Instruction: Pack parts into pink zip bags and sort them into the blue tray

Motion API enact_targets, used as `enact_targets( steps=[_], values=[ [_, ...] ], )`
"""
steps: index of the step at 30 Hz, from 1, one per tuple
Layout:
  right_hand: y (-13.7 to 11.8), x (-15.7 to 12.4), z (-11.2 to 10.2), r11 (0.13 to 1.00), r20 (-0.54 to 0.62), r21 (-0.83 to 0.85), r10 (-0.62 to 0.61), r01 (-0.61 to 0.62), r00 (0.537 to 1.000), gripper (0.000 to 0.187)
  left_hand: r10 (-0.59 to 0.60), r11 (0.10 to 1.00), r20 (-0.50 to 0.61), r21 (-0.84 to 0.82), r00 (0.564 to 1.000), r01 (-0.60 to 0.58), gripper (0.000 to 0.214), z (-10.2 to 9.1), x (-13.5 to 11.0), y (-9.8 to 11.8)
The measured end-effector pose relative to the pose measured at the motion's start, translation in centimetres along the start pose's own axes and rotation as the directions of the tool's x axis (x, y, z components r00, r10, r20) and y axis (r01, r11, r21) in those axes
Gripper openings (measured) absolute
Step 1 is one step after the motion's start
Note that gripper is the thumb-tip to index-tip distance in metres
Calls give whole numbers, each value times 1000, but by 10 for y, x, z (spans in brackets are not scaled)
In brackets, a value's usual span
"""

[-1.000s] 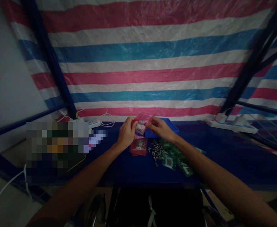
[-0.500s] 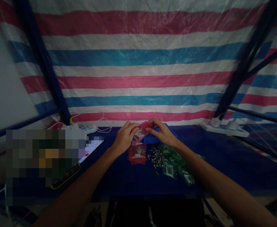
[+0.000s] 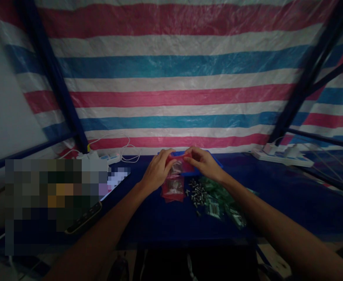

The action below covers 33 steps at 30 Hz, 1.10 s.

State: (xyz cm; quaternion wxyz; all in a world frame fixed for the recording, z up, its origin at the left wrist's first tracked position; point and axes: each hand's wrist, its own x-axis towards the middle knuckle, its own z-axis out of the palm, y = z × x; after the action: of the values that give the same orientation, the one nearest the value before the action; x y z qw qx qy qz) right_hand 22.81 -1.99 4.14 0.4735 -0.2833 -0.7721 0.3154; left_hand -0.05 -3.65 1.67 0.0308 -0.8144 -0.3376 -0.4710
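Observation:
Between my two hands is a pink plastic bag (image 3: 177, 167) with small greyish contents showing through it. My left hand (image 3: 159, 167) pinches its left upper edge, and my right hand (image 3: 202, 160) pinches the right upper edge. Just below, similar pink bags (image 3: 173, 191) lie stacked on the blue table. A pile of small metal screws (image 3: 198, 194) is to the right of that stack. Green plastic bags (image 3: 218, 195) with small parts inside lie beside the screws, partly behind my right forearm. A blue tray (image 3: 215, 158) sits behind my hands, largely covered by them.
Power strips with white cables stand at the back left (image 3: 110, 157) and back right (image 3: 282, 156). A phone-like device with a lit screen lies at left, partly pixelated. Blue metal posts (image 3: 52, 86) frame a striped plastic sheet (image 3: 171, 93) behind the blue table (image 3: 153, 226).
The pink bag has turned more upright and level between my hands, its top edge now stretched across both. My view has shifted slightly.

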Motion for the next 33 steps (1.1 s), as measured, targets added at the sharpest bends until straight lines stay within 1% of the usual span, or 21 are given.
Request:
enact_targets(
  steps=[3, 6, 9, 12, 15, 17, 19, 21, 23, 25, 28, 30, 33],
  values=[
    [1, 3, -2, 988, -60, 134, 83, -74, 995, 35, -122, 991, -63, -65, 991, 118, 37, 9, -4, -3],
    [0, 3, -3, 953, -130, 262, 189, -151, 973, 39, -235, 962, -151, -177, 960, 207, 48, 19, -8, -8],
    [-1, 1, 0, 899, -145, 390, 272, -197, 951, 44, -258, 944, -134, -245, 957, 220, 54, 23, -8, -11],
    [-4, 0, 4, 873, -120, 441, 287, -208, 950, 45, -270, 924, -107, -308, 957, 226, 54, 20, -5, -11],
    [-5, -1, 7, 883, -88, 425, 256, -196, 963, 44, -294, 913, -176, -343, 939, 222, 54, 16, -2, -10],
    [-6, -1, 8, 891, -43, 407, 237, -200, 971, 45, -301, 916, -233, -339, 925, 213, 50, 13, 0, -10],
    [-6, -2, 8, 895, 9, 385, 239, -224, 971, 46, -304, 921, -262, -326, 916, 212, 45, 12, 1, -10],
    [-5, -2, 9, 901, 43, 350, 258, -257, 965, 43, -299, 924, -264, -318, 917, 210, 42, 13, 1, -11],
    [-5, -3, 8, 916, 52, 294, 269, -272, 962, 36, -293, 922, -247, -328, 924, 205, 41, 16, 0, -12],
    [-5, -3, 7, 939, 66, 224, 254, -262, 965, 30, -294, 916, -232, -347, 927, 203, 42, 18, 0, -13],
    [-3, -1, 5, 960, 105, 149, 223, -237, 969, 28, -287, 914, -200, -350, 937, 205, 35, 18, -1, -12],
    [0, 0, 4, 961, 111, 150, 218, -233, 970, 26, -260, 930, -181, -313, 948, 196, 26, 15, 0, -9],
    [4, 0, 4, 963, 104, 159, 205, -219, 973, 21, -175, 969, -215, -209, 961, 130, 15, 10, 1, -3]
  ],
)
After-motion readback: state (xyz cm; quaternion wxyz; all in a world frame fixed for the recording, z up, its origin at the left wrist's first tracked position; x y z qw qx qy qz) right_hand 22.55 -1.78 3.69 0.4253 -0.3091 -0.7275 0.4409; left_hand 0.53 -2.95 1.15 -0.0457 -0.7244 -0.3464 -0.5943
